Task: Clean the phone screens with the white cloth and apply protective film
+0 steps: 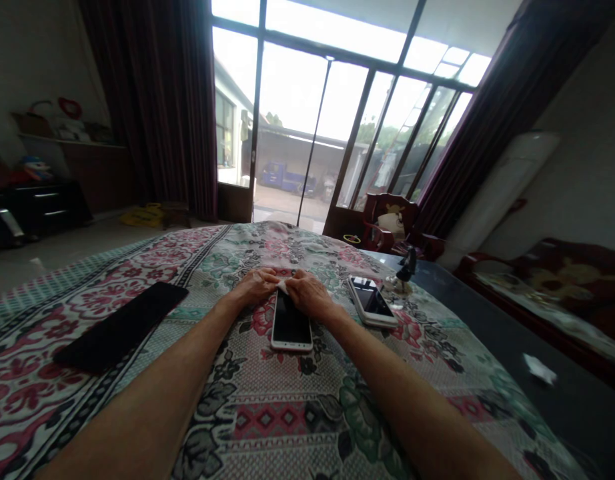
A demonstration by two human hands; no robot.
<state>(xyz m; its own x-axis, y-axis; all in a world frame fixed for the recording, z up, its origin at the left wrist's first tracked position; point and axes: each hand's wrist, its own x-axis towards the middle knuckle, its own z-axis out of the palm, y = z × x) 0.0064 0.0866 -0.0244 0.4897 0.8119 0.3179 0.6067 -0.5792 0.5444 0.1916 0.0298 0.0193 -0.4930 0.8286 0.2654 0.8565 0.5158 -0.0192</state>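
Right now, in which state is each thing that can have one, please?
Middle smartphone: face up, screen dark.
Right smartphone: face up, screen reflecting light.
White tissue: bunched, between left hand and right hand.
Black rectangular item: lying flat.
Tablecloth: spread out.
Left curtain, right curtain: drawn aside.
Glass door: cannot tell whether shut.

The right hand (pixel 307 293) covers part of the phone (pixel 291 325) and white cloth (pixel 283 287); both forearms (pixel 152 387) are cut off below; a small dark object (pixel 406 267) is too blurred to identify
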